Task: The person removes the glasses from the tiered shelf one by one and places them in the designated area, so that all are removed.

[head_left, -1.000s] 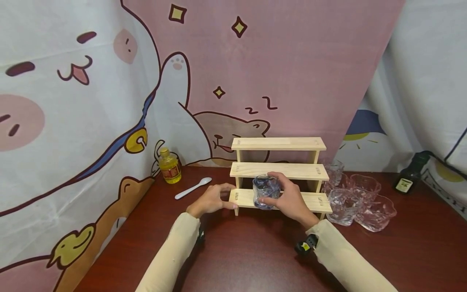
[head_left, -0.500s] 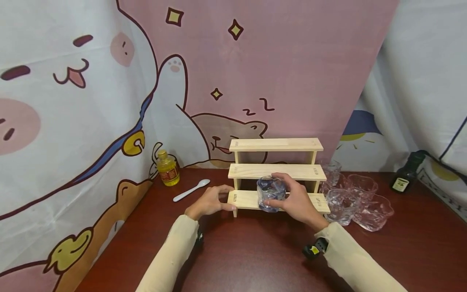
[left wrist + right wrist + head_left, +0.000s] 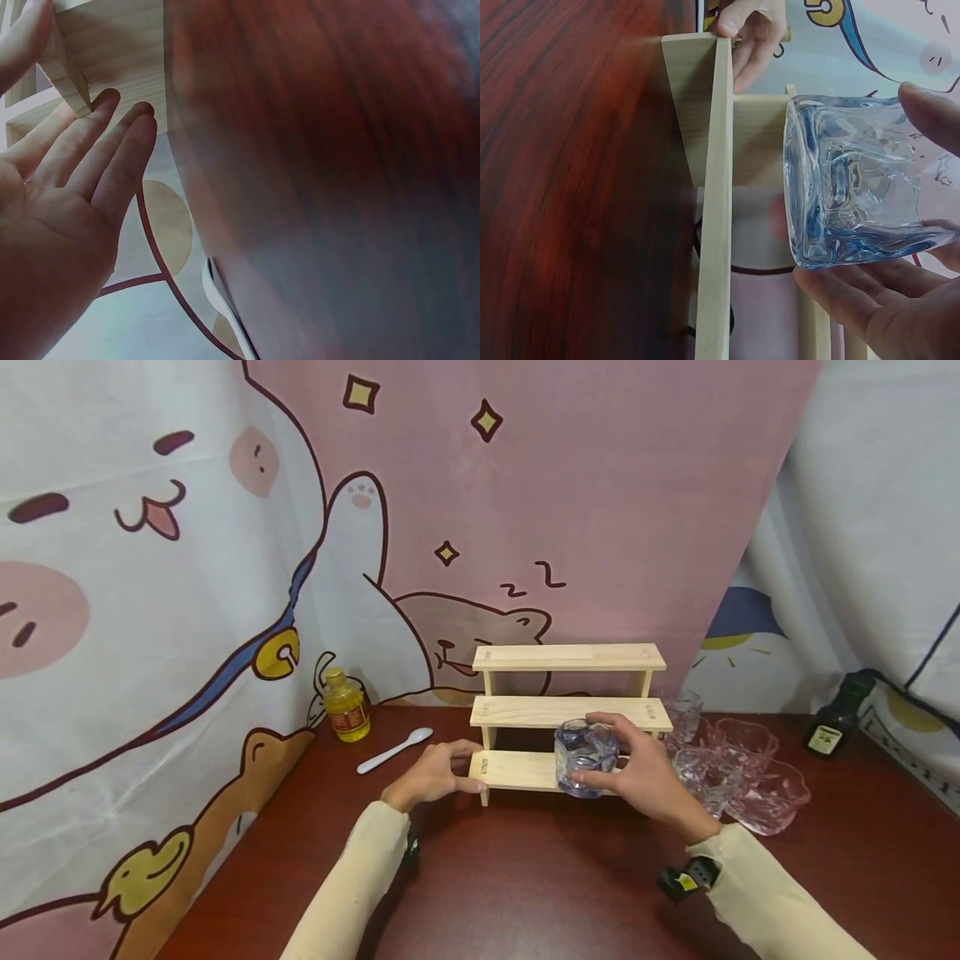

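My right hand (image 3: 648, 777) holds a clear bluish glass cup (image 3: 587, 758) between thumb and fingers, over the right half of the lowest tier of a three-tier wooden stand (image 3: 517, 770). In the right wrist view a gap shows between the board's edge and the cup (image 3: 847, 184), so the cup is held off the board. My left hand (image 3: 435, 774) grips the left end of the lowest tier, with its thumb at the front edge and fingers toward the back. Its fairly straight fingers (image 3: 105, 154) lie against the wood in the left wrist view.
Several clear and pinkish glass cups (image 3: 768, 797) cluster right of the stand. A dark green bottle (image 3: 836, 718) stands at the far right. To the left are a yellow oil bottle (image 3: 347, 708) and a white spoon (image 3: 393, 752). Printed cloth (image 3: 600, 510) hangs behind the table (image 3: 525, 877).
My right hand has carried the glass cup to the right along the lowest tier. My left hand keeps its place on the stand's left end.
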Tool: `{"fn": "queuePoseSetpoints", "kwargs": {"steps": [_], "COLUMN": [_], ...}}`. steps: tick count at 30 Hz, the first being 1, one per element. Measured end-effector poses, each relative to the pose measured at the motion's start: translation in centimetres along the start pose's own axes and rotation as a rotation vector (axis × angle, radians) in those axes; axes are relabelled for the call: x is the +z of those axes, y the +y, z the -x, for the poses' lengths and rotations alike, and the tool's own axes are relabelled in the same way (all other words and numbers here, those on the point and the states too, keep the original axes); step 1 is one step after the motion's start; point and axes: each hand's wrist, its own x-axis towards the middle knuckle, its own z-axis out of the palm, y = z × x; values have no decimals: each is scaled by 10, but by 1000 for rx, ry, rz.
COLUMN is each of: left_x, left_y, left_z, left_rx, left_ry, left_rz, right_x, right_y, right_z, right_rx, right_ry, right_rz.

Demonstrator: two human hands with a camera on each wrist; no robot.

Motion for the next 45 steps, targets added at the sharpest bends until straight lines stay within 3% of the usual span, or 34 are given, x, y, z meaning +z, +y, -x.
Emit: {"fn": "queuePoseSetpoints", "kwargs": {"steps": [7, 18, 33, 45], "left_x": [0, -1, 0, 0], "left_y": [0, 0, 3, 0], "left_z": [-1, -1, 2, 1], "left_rx": [-14, -4, 0, 26], "left_ry": [-6, -17, 0, 3], "left_rz": [-2, 7, 1, -2], "right_x": [-21, -58, -100, -130], "right_y": [6, 13, 35, 55], "right_z": [7, 18, 29, 19], "right_rx": [11, 142, 176, 176], "right_ry": [-12, -12, 8, 44], "right_rz": [41, 100, 152, 270]}}
